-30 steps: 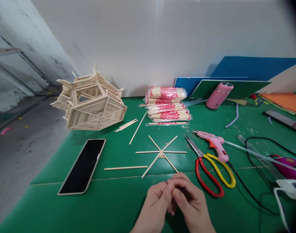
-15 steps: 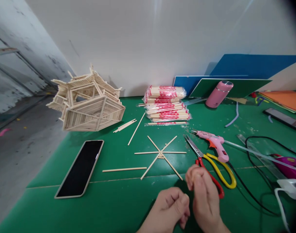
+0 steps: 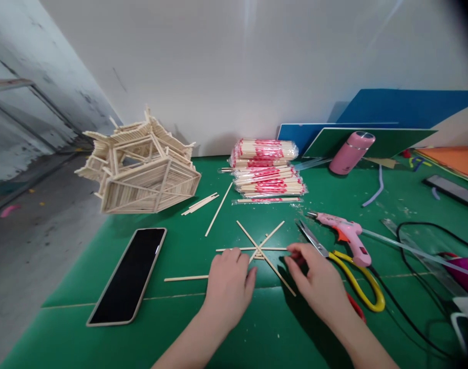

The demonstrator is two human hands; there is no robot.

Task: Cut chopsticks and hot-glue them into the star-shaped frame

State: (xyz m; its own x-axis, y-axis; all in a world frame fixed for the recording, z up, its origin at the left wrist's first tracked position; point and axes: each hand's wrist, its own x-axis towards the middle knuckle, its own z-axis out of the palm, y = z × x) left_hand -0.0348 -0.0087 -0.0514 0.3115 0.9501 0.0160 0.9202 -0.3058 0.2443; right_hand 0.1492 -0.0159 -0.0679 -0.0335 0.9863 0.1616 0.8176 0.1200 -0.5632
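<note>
Star of crossed sticks (image 3: 259, 250), flat on green surface (image 3: 188, 328): left hand (image 3: 228, 277) at its 8 o'clock, right hand (image 3: 318, 279) at 4 o'clock, fingers loosely spread, tips on stick ends, seemingly steadying it; scissors (image 3: 314, 239) and glue gun (image 3: 345, 233) handy at 3 o'clock.

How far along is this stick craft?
Done: a stick model lies on its side at the left, and sticks are crossed into a star. In hand: the left hand and right hand touch the star. Left: loose sticks, wrapped packs and the glue gun lie unused.
</note>
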